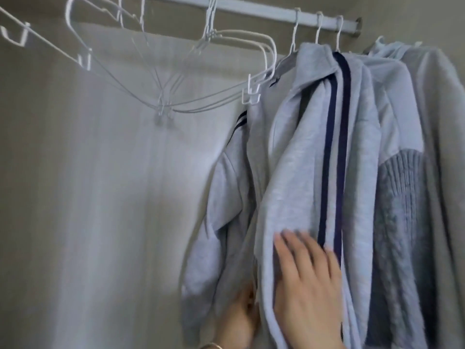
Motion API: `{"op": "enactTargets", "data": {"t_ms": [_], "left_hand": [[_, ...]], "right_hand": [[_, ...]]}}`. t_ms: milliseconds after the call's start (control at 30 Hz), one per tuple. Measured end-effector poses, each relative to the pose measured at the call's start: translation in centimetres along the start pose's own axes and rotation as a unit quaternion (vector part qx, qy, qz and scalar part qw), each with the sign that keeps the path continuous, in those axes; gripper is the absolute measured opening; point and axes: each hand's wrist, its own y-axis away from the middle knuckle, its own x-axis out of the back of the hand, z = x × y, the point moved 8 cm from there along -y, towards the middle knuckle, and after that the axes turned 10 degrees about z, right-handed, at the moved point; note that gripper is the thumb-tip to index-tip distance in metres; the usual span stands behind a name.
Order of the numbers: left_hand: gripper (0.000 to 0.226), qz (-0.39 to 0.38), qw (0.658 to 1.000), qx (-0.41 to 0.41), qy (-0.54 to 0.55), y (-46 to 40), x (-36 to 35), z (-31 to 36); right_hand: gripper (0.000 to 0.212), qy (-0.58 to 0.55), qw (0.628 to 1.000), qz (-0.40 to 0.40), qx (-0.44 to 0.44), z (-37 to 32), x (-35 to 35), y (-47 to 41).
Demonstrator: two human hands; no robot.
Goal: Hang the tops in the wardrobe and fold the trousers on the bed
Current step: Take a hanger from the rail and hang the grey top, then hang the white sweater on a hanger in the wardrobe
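A light grey zip top with dark navy stripes [297, 172] hangs on a white hanger from the wardrobe rail [251, 7]. My right hand [307, 280] lies flat and open on its front panel, fingers spread, beside the stripes. My left hand [239, 318] is lower down at the top's front opening, fingers curled at the inner edge of the cloth; how firmly it holds is unclear. A grey knitted top [402, 222] and another grey garment [442, 147] hang to the right on the same rail.
Several bare white wire hangers [208, 71] dangle from the rail to the left, some tangled together. The wardrobe's beige back wall [88, 197] fills the left half. The rail ends at a bracket [358, 26] at the right.
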Motion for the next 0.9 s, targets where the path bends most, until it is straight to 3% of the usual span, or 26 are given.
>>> {"op": "enactTargets", "data": {"t_ms": [67, 133, 167, 267, 400, 533, 700, 900], "left_hand": [[0.038, -0.047, 0.997, 0.009, -0.059, 5.3, 4.3, 1.6], [0.039, -0.109, 0.988, 0.109, -0.015, 8.9, 7.2, 0.1], [0.04, -0.101, 0.99, 0.095, -0.039, 10.4, 8.5, -2.1], [0.044, -0.114, 0.971, 0.198, -0.07, 15.5, 11.7, -5.7], [0.041, -0.034, 0.954, 0.271, -0.12, 23.1, 18.1, -6.2], [0.039, 0.111, 0.905, 0.356, -0.204, 33.2, 27.1, -3.2], [0.029, 0.238, 0.797, 0.438, -0.34, 50.4, 37.6, 5.8], [0.024, 0.397, 0.6, 0.542, -0.433, 75.2, 44.9, 22.4]], "right_hand": [[0.042, -0.036, 0.997, -0.068, 0.019, -1.9, -0.9, 5.3], [0.03, -0.055, 0.989, -0.136, -0.004, -2.3, -1.7, 9.7], [0.026, -0.065, 0.982, -0.176, -0.017, -2.5, -1.9, 11.8], [0.015, -0.098, 0.946, -0.306, -0.035, -4.6, -1.8, 16.9], [0.029, -0.199, 0.863, -0.462, -0.036, -11.3, 0.5, 21.2], [0.02, -0.376, 0.802, -0.465, 0.01, -20.3, 8.2, 21.8], [0.012, -0.613, 0.638, -0.465, 0.017, -29.7, 24.6, 19.7], [0.019, -0.789, 0.416, -0.433, 0.132, -35.0, 51.6, 16.1]]}}
